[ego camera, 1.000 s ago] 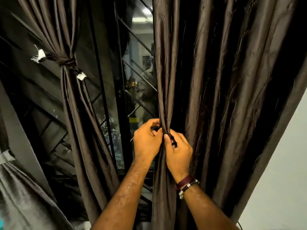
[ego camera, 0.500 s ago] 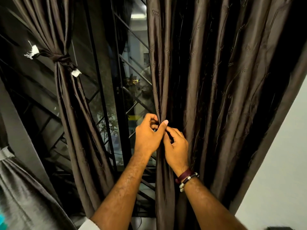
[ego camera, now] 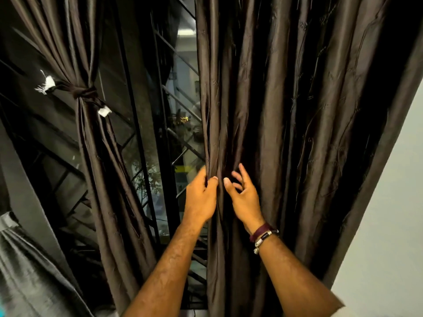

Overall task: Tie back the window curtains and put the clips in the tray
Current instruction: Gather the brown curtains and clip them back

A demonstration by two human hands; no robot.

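Window [ego camera: 158, 156] gap left; left hand [ego camera: 201, 197] pinches curtain edge [ego camera: 211, 133]

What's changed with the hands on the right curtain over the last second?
The right hand has let go of the right curtain: its fingers are now spread open, off the folds it was pinching. The left hand still grips the curtain's inner edge at about the same spot. The left curtain stays knotted by its tie-back.

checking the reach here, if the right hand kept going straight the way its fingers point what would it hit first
Most likely the right curtain: the right hand is open, fingers spread and aimed up and forward at its dark folds, with nothing seen between. Depth is hard to judge.
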